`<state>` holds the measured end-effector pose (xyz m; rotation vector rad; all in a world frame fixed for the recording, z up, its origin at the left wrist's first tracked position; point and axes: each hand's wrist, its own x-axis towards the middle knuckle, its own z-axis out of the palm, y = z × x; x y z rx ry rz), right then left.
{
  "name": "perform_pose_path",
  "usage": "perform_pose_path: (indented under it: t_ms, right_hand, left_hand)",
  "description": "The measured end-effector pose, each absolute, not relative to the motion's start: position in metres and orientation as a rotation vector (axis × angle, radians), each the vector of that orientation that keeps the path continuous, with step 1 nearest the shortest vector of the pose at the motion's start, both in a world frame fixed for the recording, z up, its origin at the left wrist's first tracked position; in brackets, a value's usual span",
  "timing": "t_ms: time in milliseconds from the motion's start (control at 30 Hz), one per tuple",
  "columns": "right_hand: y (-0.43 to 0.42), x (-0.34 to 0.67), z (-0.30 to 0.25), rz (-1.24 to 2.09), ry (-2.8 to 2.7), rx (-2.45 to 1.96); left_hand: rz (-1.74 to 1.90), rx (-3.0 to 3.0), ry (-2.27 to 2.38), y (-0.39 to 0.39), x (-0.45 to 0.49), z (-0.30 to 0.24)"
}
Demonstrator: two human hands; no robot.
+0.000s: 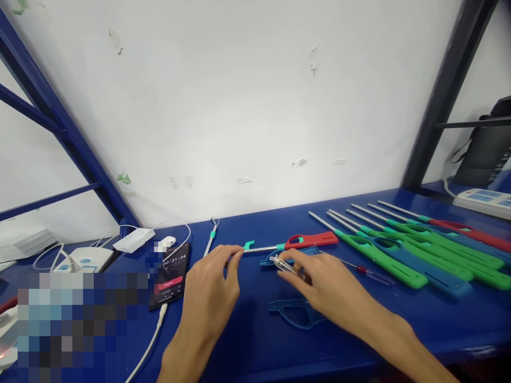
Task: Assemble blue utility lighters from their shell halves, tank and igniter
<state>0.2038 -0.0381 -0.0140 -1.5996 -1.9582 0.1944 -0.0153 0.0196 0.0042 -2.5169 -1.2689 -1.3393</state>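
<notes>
The clear tank (289, 266) could slip — your right grip (327, 274) seems to pinch it by fingertips alone, near the blue shells (287, 305) on the table (439, 330). It looks like a small, see-through cylinder with a pale tip. I can't tell whether your left grip (211, 282), at the green trigger (249, 246), holds anything.

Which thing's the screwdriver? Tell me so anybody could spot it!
On the blue table, find the row of lighters at the right. Beside the leftmost green one lies the screwdriver. Unlike the lighters, it has a see-through end and a red band.
</notes>
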Motion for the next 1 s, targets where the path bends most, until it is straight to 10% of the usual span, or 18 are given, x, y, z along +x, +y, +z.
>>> perform_pose_path:
  t_ms: [467, 1000]
  right_hand:
    - [-0.03, 0.258, -0.023, -0.072, -2.045, -1.771]
    - [0.039, 0.315, 0.004, -0.072, -2.54, -1.81]
  left_hand:
    - [-0.842, -2.339, -1.799, 0.013, -0.027, 0.014]
    - [-0.261, -2.906, -1.275, 0.119, 0.012, 0.002]
